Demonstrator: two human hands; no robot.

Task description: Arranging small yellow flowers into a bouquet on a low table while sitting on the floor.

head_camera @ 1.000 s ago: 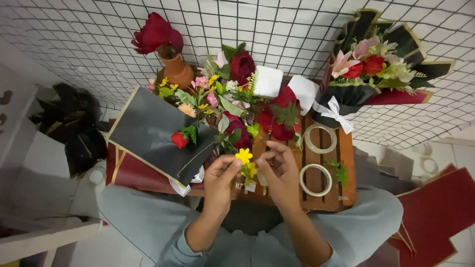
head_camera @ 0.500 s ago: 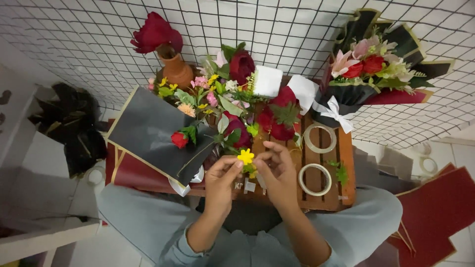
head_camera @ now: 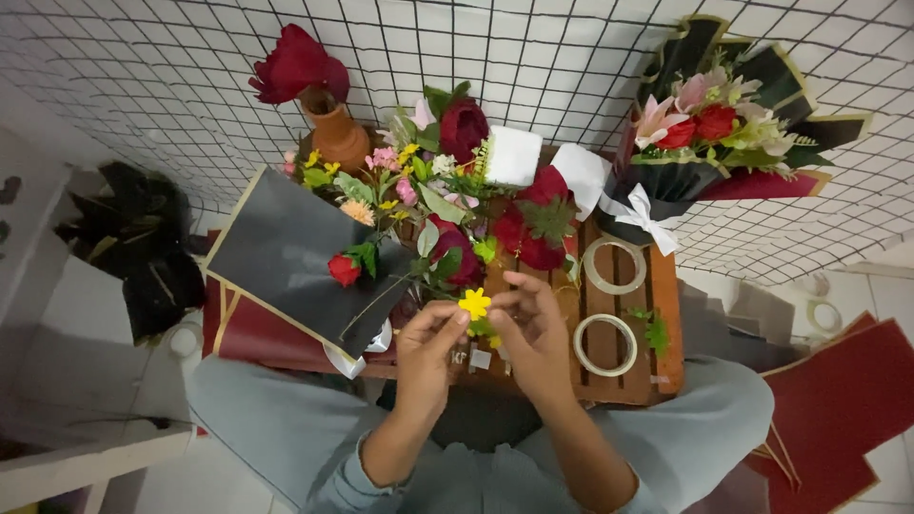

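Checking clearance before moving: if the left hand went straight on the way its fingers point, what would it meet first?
Probably the small yellow flower that the left hand already pinches; beyond it, the dark red roses, though depth is unclear.

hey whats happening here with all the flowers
A person sits at a small wooden table and holds a little yellow flower between both hands, left hand and right hand pinching near its stem. Loose red roses and mixed blooms lie on dark wrapping paper. Two tape rolls sit to the right, and a finished bouquet leans against the wire grid.
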